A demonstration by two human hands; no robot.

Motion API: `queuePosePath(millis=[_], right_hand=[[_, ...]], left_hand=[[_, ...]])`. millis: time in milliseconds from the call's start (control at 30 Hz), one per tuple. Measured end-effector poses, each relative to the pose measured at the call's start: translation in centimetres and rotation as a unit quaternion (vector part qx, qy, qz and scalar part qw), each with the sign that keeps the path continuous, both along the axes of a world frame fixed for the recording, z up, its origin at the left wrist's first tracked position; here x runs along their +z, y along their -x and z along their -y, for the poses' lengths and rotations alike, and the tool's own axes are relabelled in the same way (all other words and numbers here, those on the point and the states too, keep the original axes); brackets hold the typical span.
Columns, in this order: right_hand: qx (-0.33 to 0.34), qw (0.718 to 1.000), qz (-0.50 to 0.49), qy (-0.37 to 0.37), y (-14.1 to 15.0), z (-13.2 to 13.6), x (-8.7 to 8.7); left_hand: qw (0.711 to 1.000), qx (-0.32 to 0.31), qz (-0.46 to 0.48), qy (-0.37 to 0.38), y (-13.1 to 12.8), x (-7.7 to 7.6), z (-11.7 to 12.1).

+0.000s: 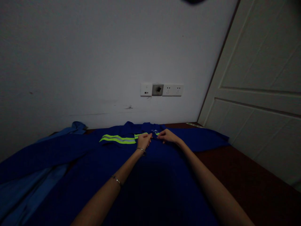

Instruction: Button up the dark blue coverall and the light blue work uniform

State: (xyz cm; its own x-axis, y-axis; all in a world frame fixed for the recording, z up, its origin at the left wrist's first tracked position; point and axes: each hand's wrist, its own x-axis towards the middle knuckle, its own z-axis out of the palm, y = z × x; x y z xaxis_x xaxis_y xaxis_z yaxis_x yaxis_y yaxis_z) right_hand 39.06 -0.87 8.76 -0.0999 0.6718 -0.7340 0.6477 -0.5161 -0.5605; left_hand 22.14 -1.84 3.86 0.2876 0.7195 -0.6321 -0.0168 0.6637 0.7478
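Garment (pixel 160 169) — deep blue, long-sleeved — with yellow-green and grey chest stripe (pixel 117 139).

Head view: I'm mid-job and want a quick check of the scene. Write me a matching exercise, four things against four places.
Things
1. Dark blue fabric garment with a yellow-green and grey stripe
2. Lighter blue cloth
3. White plastic electrical sockets
4. White panelled door

Places
A. Mounted on the pale, smooth wall
B. Laid out beneath the bare left hand and bare right hand
C. At the right side of the view
D. At the left, partly covered by the garment

Pairs: 1-B, 2-D, 3-A, 4-C
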Motion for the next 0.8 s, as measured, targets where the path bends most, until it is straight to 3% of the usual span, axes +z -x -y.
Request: queuePosePath(millis=[133, 233, 333, 633, 800], right_hand=[[-0.005, 1.0, -0.006, 0.0, -0.5, 0.0, -0.4], [-0.01, 1.0, -0.006, -0.008, -0.5, 0.0, -0.5], [-0.011, 1.0, 0.003, -0.01, -0.5, 0.0, -0.5], [0.006, 1.0, 0.024, -0.011, -0.6, 0.0, -0.7], [0.022, 0.999, 0.033, -0.024, -0.6, 0.1, -0.9]], left_hand=[[0.963, -0.102, -0.106, -0.227, -0.6, 0.4, 1.3], [0.926, -0.166, -0.149, -0.305, -0.8, 0.1, 1.9], [0.913, -0.195, -0.159, -0.322, -0.9, -0.3, 2.2], [0.908, -0.158, -0.17, -0.349, -1.9, -0.7, 2.5], [0.895, -0.187, -0.188, -0.359, -1.7, -0.2, 2.6]])
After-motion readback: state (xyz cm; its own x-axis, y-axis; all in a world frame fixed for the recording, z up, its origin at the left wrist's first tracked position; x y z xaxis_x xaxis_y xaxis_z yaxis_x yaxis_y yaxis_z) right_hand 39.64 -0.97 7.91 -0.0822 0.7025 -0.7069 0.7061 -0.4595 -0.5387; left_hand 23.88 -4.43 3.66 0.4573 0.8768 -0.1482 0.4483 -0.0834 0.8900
